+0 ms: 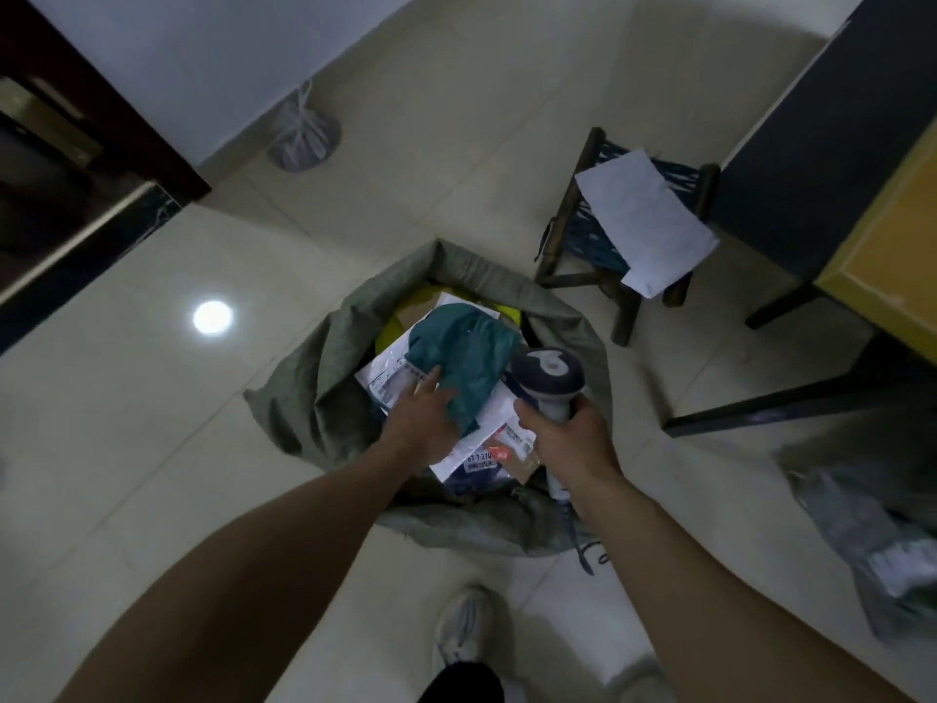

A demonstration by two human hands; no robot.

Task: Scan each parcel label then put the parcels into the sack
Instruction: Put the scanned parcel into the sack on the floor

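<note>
A grey-green woven sack stands open on the tiled floor, holding several parcels. On top lies a teal plastic parcel over white labelled mailers. My left hand reaches into the sack mouth, its fingers stretched out flat against the teal parcel's lower edge. My right hand grips the handle of a grey barcode scanner, whose head hangs over the sack's right side, pointing away from me.
A small wooden stool with blue woven cords carries a white sheet, just behind the sack to the right. A dark desk with a yellow top stands at the right. Grey parcels lie blurred at the right edge. My shoe is below.
</note>
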